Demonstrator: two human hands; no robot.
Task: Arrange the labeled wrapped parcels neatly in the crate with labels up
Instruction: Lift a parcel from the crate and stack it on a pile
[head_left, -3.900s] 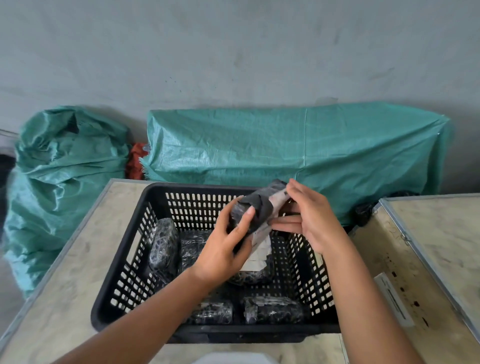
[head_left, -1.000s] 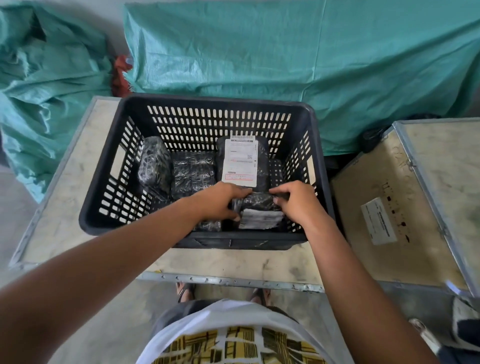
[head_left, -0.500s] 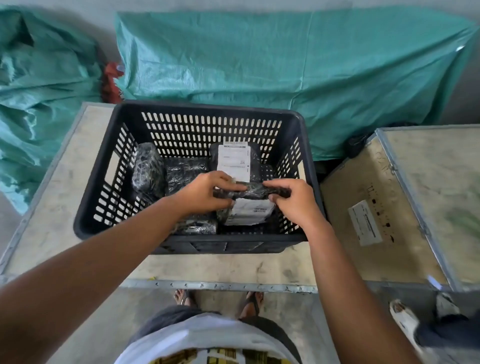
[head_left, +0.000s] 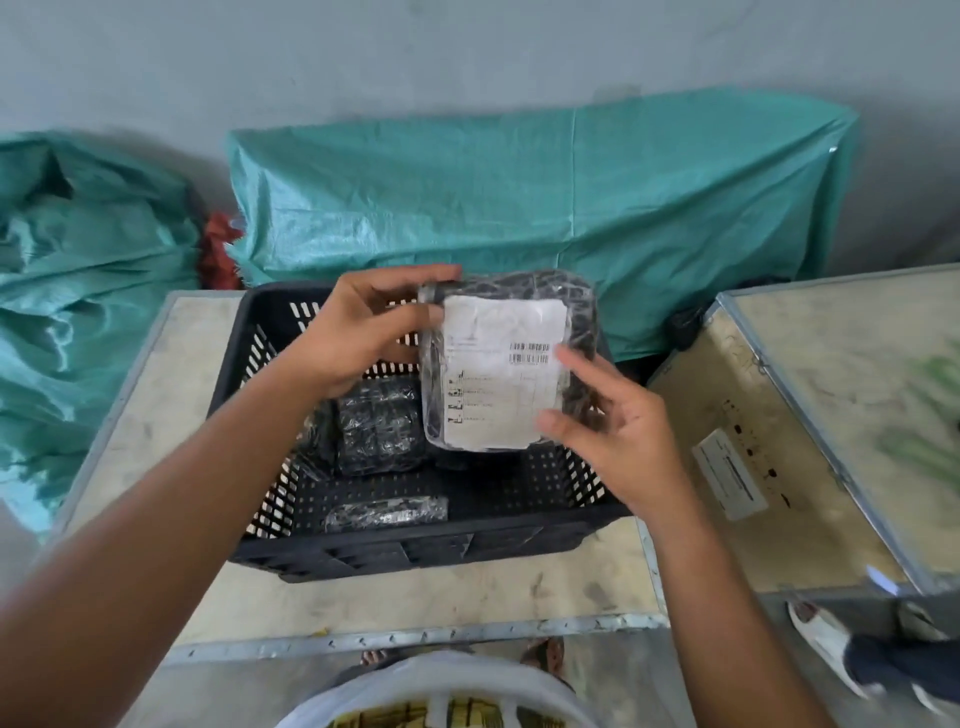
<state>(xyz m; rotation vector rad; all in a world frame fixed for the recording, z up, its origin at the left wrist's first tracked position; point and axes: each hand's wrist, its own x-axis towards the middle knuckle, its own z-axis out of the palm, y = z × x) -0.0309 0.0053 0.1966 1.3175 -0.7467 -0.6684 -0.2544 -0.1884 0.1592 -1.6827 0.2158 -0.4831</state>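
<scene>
At the far left we saw a crumpled teal woven sack (head_left: 78, 270) slumped against the grey wall, and beside it a pale, metal-edged wooden tabletop (head_left: 171, 384). On that top stood the black perforated plastic crate (head_left: 415, 545). Inside it lay a black film-wrapped parcel (head_left: 379, 426) toward the back left, its label not showing, and a thinner black wrapped parcel (head_left: 387, 512) against the near wall.

Our left hand (head_left: 363, 332) gripped the left edge of a flat black parcel wrapped in clear film (head_left: 506, 364), fingers curled over the top corner and thumb on its front. This parcel was held above the crate, tilted toward us, with its white printed shipping label (head_left: 501, 374) facing the camera. Our right hand (head_left: 618, 431) supported the parcel's lower right side, fingers spread and loosely pressed on it.

Behind stretched a wide teal tarpaulin (head_left: 545, 208). To the right stood a second metal-edged wooden crate lid (head_left: 779, 415) bearing a white sticker (head_left: 730, 480).
</scene>
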